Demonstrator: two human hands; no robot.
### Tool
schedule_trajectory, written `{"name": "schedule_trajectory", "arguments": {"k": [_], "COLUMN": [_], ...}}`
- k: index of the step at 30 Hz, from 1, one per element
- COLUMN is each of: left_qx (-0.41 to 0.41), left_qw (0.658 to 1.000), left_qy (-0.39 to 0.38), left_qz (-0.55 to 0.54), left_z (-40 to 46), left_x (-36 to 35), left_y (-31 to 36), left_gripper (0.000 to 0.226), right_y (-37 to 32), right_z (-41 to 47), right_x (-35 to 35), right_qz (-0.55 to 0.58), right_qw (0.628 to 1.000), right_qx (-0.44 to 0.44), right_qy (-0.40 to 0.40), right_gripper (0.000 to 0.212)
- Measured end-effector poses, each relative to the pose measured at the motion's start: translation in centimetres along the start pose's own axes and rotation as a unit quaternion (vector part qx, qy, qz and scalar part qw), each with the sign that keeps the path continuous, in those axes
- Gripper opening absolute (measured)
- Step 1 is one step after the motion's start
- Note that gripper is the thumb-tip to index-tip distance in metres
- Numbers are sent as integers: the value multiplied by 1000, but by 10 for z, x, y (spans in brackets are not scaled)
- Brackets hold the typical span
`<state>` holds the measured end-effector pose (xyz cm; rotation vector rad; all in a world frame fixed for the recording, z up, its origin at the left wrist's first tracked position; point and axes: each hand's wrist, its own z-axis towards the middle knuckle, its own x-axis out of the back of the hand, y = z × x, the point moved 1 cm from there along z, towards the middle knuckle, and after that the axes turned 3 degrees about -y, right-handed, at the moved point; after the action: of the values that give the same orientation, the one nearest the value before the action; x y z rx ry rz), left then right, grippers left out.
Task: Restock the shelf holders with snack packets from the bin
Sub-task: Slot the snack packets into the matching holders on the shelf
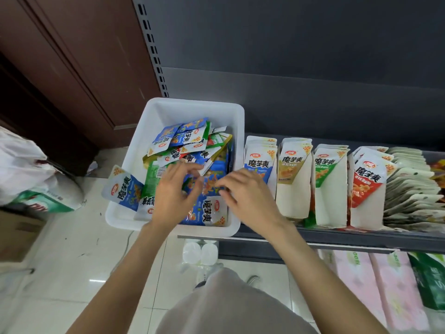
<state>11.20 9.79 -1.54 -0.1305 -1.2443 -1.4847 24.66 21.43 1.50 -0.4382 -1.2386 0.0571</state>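
A white bin (154, 121) is sitting at the shelf's left end, holding a loose heap of snack packets (192, 141), one blue packet (122, 189) draping over its left rim. The left hand (173, 189) and right hand (245, 191) are hovering over the heap with fingers loosely curled; whether either is gripping a packet cannot be told. To the right, four white holders (292, 201) are standing packed with upright packets.

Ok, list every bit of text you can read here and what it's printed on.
"魔芋爽": blue packets in the first shelf holder, and the brown, green and red packets beside it.
"魔芋爽": packets in the white bin.
Red oval logos, barcode, corner badges, lower-shelf pink packs: too blurred.
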Motion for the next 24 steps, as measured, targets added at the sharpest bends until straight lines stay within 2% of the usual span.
{"name": "schedule_trajectory", "arguments": {"k": [3,5,9,12,15,17,20,22,24], "left_qx": [1,-5,4,-14,7,41,61,133,224], "left_qw": [992,975,921,888,900,934,972,972,945], "left_qy": [-106,-183,-344,-391,-375,-322,-223,-189,-145], "left_qz": [64,122,184,243,220,153,44,-46,-188], "left_z": [-14,-17,-12,-2,7,10,11,14,19], "left_x": [13,13,6,-2,-4,-3,-4,-5,-5], "left_y": [-29,-40,-42,-40,-40,-39,-39,-33,-21], "left_gripper": [28,38,67,68,56,47,34,32,28], "right_y": [-13,-17,-20,-19,-16,-12,-6,-1,6], "right_z": [12,20,29,35,39,39,38,39,35], "right_x": [-27,-41,-52,-49,-44,-40,-23,-8,10], "right_qz": [-112,-201,-263,-240,-191,-137,31,203,343], "right_qw": [981,956,931,933,955,973,987,952,889], "right_qx": [18,17,-9,-42,-63,-80,-150,-227,-280], "right_qy": [-154,-214,-252,-266,-218,-169,-45,35,117], "right_gripper": [33,40,34,39,26,29,28,28,26]}}
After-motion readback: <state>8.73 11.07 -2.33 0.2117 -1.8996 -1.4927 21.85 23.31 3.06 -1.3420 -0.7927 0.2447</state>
